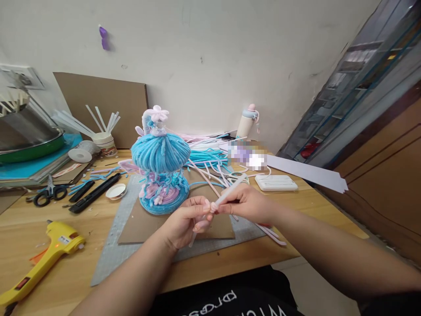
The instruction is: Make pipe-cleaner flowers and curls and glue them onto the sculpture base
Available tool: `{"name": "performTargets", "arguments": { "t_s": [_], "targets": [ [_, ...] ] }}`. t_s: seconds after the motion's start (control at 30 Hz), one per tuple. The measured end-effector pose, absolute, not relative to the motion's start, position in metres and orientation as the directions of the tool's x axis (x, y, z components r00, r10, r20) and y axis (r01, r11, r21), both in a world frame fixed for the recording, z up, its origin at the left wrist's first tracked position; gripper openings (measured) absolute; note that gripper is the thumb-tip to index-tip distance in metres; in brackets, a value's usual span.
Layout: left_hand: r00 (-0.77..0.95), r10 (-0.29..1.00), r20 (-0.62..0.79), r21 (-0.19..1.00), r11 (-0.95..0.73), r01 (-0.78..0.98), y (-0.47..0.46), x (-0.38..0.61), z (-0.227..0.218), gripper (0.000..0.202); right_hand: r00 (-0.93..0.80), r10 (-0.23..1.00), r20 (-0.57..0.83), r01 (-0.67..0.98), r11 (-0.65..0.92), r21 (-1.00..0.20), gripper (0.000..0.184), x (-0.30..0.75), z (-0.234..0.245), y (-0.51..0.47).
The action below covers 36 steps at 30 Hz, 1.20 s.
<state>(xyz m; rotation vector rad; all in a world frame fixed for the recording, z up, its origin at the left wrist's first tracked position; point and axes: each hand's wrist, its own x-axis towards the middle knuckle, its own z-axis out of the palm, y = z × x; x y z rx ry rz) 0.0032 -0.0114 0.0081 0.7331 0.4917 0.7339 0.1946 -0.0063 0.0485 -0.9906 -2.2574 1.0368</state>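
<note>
A whitish glue stick (pixel 233 189) slants up and to the right out of my right hand (pixel 245 203), which is closed around it. My left hand (pixel 194 216) is closed too, its fingertips pressed to a small pale pink fuzzy piece (pixel 213 207), apparently pipe cleaner, at the stick's lower part. The two hands meet there. Below my left hand a thin pale end (pixel 192 240) pokes out; whether it belongs to the stick I cannot tell. Just behind stands a blue and pink pipe-cleaner model (pixel 160 153) with a domed top and a pink flower, upright on cardboard (pixel 131 228).
On the left lie a yellow glue gun (pixel 59 248), scissors (pixel 51 192), black cutters (pixel 95 193) and a round lid (pixel 116 192). A paper cup (pixel 105 144) holds glue sticks. Loose pipe cleaners (pixel 210 158), a bottle (pixel 246 123) and a white box (pixel 276 182) are farther back.
</note>
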Motion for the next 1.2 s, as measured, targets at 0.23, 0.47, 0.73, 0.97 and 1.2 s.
{"name": "performTargets", "arguments": {
  "t_s": [0.23, 0.47, 0.73, 0.97, 1.2],
  "targets": [
    [0.697, 0.681, -0.225, 0.968, 0.240, 0.077, -0.014, 0.006, 0.002, 0.025, -0.692, 0.604, -0.397, 0.708, 0.459, -0.537, 0.013, 0.191, 0.078, 0.008],
    [0.313, 0.940, -0.136, 0.987, 0.155, -0.038, -0.007, 0.015, -0.012, 0.031, -0.593, 0.795, 0.126, 0.798, 0.601, -0.044, 0.019, 0.181, 0.067, -0.017],
    [0.305, 0.947, -0.097, 0.878, 0.226, -0.423, -0.007, 0.014, -0.005, 0.029, -0.492, 0.754, 0.436, 0.753, 0.619, -0.221, 0.024, 0.183, 0.041, -0.034],
    [0.523, 0.843, -0.126, 0.803, 0.396, -0.445, -0.013, 0.007, 0.003, 0.026, -0.542, 0.840, -0.039, 0.431, 0.238, -0.870, 0.024, 0.195, 0.039, -0.001],
    [0.681, 0.701, -0.213, 0.970, 0.237, 0.060, -0.016, 0.009, 0.002, 0.027, -0.710, 0.588, -0.387, 0.702, 0.549, -0.454, 0.013, 0.194, 0.082, 0.005]
  ]
}}
